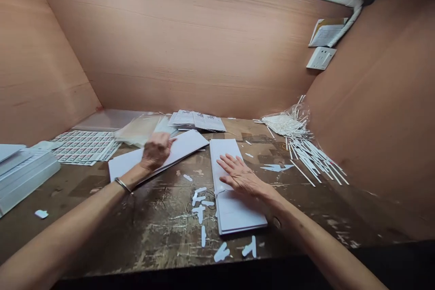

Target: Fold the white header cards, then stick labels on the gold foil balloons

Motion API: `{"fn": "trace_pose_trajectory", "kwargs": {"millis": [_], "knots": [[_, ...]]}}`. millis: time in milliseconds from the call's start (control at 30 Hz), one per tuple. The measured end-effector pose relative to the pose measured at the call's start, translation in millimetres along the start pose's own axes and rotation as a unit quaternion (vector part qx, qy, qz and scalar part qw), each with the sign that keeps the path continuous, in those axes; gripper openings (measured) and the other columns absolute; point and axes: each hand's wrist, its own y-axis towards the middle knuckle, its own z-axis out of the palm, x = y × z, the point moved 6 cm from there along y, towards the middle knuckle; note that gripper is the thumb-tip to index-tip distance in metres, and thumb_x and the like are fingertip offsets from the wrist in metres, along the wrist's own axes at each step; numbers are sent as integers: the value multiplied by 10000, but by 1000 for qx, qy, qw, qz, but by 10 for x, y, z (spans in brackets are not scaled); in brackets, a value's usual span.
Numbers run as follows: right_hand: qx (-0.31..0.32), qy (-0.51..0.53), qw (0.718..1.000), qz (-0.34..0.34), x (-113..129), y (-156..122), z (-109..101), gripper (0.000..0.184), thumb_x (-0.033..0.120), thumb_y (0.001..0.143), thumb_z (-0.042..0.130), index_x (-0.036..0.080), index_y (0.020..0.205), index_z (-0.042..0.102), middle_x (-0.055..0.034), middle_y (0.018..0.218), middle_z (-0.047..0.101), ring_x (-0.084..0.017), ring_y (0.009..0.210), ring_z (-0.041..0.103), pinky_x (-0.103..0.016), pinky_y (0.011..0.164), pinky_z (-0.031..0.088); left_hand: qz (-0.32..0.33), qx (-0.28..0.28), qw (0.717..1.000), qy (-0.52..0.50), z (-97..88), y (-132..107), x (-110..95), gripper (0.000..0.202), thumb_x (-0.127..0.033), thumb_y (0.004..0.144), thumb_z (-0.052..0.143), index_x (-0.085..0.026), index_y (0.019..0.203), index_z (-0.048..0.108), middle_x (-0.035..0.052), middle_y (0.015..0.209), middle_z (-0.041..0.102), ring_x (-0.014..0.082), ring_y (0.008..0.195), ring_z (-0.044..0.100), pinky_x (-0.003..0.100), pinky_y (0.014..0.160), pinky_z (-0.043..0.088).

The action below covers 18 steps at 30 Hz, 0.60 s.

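Observation:
My left hand (157,152), somewhat blurred, has its fingers curled in over a long white card piece (185,142) that lies slanted on the table. Whether those fingers grip anything is hidden. A bracelet circles that wrist. My right hand (239,174) rests flat, fingers spread, on an upright-lying stack of long white card (241,215) whose layers show at the edge. Small white paper scraps (204,236) are scattered between and below the two card pieces.
White sticks (312,158) lie loose at the right, beside a plastic bag of sticks (288,122). At the back are printed folded sheets (197,120); to the left, sticker sheets (84,145), clear plastic sheets (134,129) and a white box (25,176). Wooden walls (204,45) enclose the table.

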Motion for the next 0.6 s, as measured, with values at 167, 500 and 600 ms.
{"fn": "trace_pose_trajectory", "kwargs": {"millis": [167, 500, 600], "knots": [[10, 25, 999, -32, 426, -623, 158, 584, 511, 843, 338, 176, 1322, 329, -106, 1406, 224, -233, 1305, 137, -434, 1055, -5, 214, 72, 952, -208, 105, -343, -1446, 341, -364, 865, 359, -156, 1057, 549, 129, 1193, 493, 266, 1193, 340, 450, 993, 221], [-81, 72, 993, -53, 704, -1415, -58, 578, 403, 824, 459, 258, 1347, 259, -65, 1360, 336, -251, 1276, 236, -476, 1057, 117, 27, 193, 975, -111, 408, -515, -1113, 590, -488, 850, 307, -99, 1290, 361, 192, 1381, 261, 337, 1288, 145, 538, 1002, 134], [-124, -20, 990, 67, 294, -1589, 66, 652, 442, 806, 466, 204, 1362, 225, -105, 1409, 201, -298, 1294, 142, -519, 1036, 174, 147, 266, 938, -168, 213, -981, -1266, 722, -586, 794, 334, -103, 1330, 296, 180, 1405, 197, 309, 1299, 131, 480, 1038, 97]]}}
